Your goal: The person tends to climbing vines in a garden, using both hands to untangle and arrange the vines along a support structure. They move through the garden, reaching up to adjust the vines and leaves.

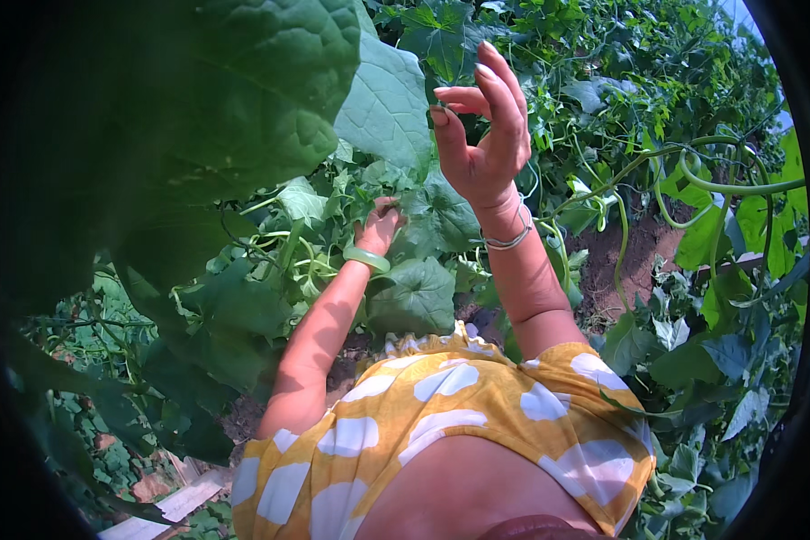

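My left hand (380,228), with a pale green bangle (366,259) on its wrist, reaches into the vine leaves in front of my body. Its fingertips are partly covered by foliage, so whether it grips a stem cannot be told. A broad green leaf (415,295) lies just below it. My right hand (489,131) is raised higher, palm turned inward and fingers bent and apart, with no held thing visible. Thin bracelets (511,236) circle that wrist. Beside its thumb hangs a large pale leaf (386,101).
A very large leaf (243,94) close to the camera blocks much of the upper left. Curling vine stems (736,185) stretch across the right side above brown soil (621,263). Dense climbing foliage (621,61) fills the back. A pale board (175,506) lies at lower left.
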A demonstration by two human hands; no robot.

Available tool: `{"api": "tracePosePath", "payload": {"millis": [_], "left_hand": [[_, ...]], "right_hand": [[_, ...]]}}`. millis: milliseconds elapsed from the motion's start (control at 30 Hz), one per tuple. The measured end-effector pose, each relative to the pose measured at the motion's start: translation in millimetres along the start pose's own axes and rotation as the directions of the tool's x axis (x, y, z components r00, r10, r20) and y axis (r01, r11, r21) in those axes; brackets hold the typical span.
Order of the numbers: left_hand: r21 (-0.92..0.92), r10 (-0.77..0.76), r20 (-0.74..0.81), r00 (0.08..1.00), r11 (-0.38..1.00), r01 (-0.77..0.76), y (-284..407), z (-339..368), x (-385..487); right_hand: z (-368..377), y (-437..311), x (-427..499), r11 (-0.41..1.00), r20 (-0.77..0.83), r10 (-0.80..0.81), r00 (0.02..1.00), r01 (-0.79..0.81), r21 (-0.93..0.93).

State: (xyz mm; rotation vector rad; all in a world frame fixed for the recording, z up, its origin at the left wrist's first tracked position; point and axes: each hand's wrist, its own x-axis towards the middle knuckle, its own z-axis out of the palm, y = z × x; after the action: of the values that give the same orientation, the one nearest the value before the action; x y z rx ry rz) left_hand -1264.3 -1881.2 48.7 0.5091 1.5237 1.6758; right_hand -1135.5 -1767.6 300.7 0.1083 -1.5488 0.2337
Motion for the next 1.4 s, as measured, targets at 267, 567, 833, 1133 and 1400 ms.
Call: {"api": "tracePosePath", "payload": {"millis": [267,567,833,1133,1400], "left_hand": [[-0.124,0.051,0.057,0.997,0.991,-0.043,-54,-29,41],[0.361,0.255,0.246,0.935,0.871,-0.332,4,4,31],[0.490,0.108,0.293,0.950,0.836,-0.246,43,42,11],[0.266,0.267,0.327,0.907,0.895,-0.359,34,35,6],[0.194,-0.002,0.421,0.907,0.977,-0.089,65,40,8]], "right_hand": [[-30,29,-5,0.169,0.505,0.840,0.199,-0.980,0.105],[-30,-44,-217,0.498,0.514,0.763,0.390,-0.863,-0.084],[-31,-14,-235,-0.163,0.555,0.822,-0.130,-0.987,0.009],[-27,-1,-244,0.421,0.376,0.846,0.379,-0.907,-0.032],[-34,15,-218,0.569,0.286,0.820,0.495,-0.753,-0.329]]}}
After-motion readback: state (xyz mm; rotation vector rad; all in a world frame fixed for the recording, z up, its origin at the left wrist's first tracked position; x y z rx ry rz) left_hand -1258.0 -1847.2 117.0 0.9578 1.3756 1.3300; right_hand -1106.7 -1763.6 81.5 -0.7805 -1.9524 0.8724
